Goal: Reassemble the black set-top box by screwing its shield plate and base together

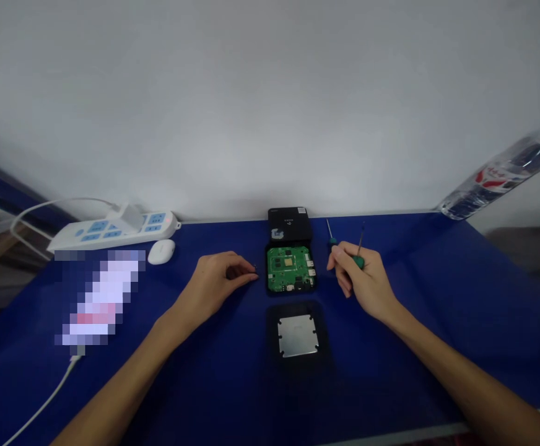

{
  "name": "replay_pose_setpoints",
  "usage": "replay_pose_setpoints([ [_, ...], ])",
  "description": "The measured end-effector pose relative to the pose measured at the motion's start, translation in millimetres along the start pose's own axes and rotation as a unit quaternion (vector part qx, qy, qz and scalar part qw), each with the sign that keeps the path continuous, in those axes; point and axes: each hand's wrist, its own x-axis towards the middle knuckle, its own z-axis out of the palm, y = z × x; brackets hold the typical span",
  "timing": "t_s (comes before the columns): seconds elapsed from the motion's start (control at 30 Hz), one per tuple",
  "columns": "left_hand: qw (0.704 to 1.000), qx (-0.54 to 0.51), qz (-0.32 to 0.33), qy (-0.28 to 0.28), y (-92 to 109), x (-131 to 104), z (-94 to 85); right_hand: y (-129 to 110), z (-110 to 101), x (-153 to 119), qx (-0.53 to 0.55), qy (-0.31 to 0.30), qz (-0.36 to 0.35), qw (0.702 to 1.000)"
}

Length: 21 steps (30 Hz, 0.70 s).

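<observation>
A green circuit board (pixel 288 269) sits in an open black case in the middle of the blue table. To its left, my left hand (pixel 218 279) has thumb and index finger pinched close to the tabletop; a tiny dark thing shows at the fingertips, too small to name. My right hand (pixel 360 272), on the board's right, is closed around a green-handled screwdriver (pixel 359 261) whose shaft points up and away. Just beyond those fingers lies a second screwdriver (pixel 330 232). Nearer me rests a black cover with a silver metal plate (pixel 298 336).
Behind the board is a black box lid (pixel 289 224). A white power strip (pixel 112 230) with a plugged-in charger, a white earbud case (pixel 161 251) and a blurred-out phone (pixel 103 297) on a cable occupy the left. At far right leans a plastic bottle (pixel 502 176).
</observation>
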Motion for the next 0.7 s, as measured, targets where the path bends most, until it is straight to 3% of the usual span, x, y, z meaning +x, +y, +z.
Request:
replay_pose_setpoints([
  [0.27,1.000,0.008,0.023,0.001,1.8,-1.8,2.2,-2.1,9.0,-12.1,-0.162,-0.029,-0.103,0.981],
  [0.47,1.000,0.008,0.025,-0.005,2.1,-2.2,1.8,0.2,11.5,-15.3,-0.202,-0.087,-0.150,0.964],
  [0.7,1.000,0.009,0.015,-0.005,3.8,-1.6,-0.5,1.5,9.9,-14.7,-0.218,-0.087,-0.175,0.956],
])
